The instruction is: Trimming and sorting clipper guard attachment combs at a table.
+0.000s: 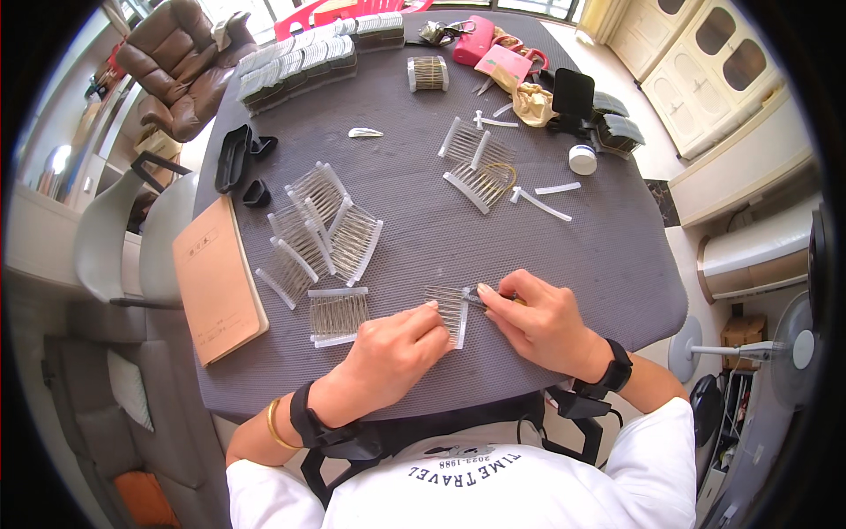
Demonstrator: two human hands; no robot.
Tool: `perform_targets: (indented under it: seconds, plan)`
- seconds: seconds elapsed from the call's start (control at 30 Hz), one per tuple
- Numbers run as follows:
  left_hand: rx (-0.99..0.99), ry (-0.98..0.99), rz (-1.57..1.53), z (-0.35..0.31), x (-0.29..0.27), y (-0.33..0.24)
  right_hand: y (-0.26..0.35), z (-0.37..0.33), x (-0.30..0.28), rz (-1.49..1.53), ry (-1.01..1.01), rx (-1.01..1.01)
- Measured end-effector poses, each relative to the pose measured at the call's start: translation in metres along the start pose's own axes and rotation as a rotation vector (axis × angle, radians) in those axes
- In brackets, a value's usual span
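Pile (313, 231): at rack's 10 o'clock, apparently parked within reach.
Left hand (398, 342): rack's 8 o'clock, pinching pin ends, likely steadying.
Rack (454, 317): between hands, table's (617, 264) 6 o'clock.
Right hand (548, 323): 3 o'clock, pinching slim tool (477, 300) at strip, probably for control.

Left hand (397, 342) curled, knuckles up, right hand (545, 317) pinching with thumb and fingers, both forearms (653, 385) angled inward

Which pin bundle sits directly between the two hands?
The bundle nearest the right hand, its pale strip facing that hand; the others lie farther left or farther across the table.
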State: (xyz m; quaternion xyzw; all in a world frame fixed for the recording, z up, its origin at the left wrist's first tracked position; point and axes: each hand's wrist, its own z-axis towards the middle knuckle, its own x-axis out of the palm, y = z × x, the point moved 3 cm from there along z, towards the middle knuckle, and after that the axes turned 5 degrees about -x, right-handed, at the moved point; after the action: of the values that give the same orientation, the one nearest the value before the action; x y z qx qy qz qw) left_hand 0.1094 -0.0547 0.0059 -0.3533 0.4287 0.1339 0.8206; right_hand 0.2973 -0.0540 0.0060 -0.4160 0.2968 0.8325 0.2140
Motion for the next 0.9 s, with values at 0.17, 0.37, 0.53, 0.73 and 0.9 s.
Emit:
perform_targets:
  seconds: [0.17,0.37,0.53,0.73,0.9]
  plan:
    - [0.02,-0.008,0.036,0.0,-0.001,-0.003,0.009,-0.002,0.0,0.082,0.03,-0.004]
    - [0.021,-0.003,0.01,0.001,-0.001,0.0,-0.002,0.003,0.003,0.007,-0.047,0.096]
    - [0.025,-0.023,0.019,0.0,0.001,0.002,-0.001,0.002,0.002,-0.018,-0.018,0.088]
    - [0.007,-0.015,0.002,0.001,0.001,0.002,0.002,0.001,0.001,-0.018,0.017,0.046]
    - [-0.007,0.0,0.01,0.001,0.001,0.001,0.002,0.0,-0.002,0.16,0.02,0.119]
